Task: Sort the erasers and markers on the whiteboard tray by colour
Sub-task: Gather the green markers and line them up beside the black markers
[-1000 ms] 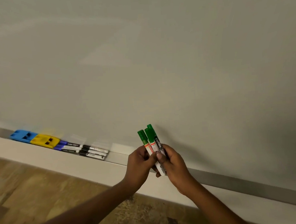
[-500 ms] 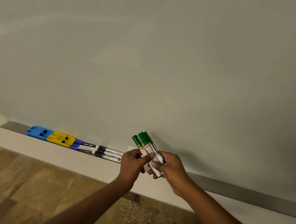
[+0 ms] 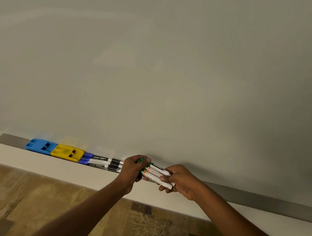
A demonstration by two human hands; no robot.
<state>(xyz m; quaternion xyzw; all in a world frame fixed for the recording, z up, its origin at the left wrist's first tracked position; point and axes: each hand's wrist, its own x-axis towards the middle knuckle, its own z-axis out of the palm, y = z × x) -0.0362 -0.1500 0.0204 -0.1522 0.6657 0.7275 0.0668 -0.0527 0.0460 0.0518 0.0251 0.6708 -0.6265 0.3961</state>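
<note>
matte whiteboard, metal tray, mottled wood floor | left hand + right hand both gripping bundled green markers | blocky blue eraser, yellow eraser far left

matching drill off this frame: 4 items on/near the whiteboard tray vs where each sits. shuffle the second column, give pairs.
Items
1. blue plastic eraser
2. yellow plastic eraser
3. blue-capped white markers
4. green-capped white markers

Places
A. held between left hand and right hand
B. leftmost on the grey metal tray
C. lying on tray, right of both erasers
D. between blue eraser and markers

Pairs: 1-B, 2-D, 3-C, 4-A
</note>
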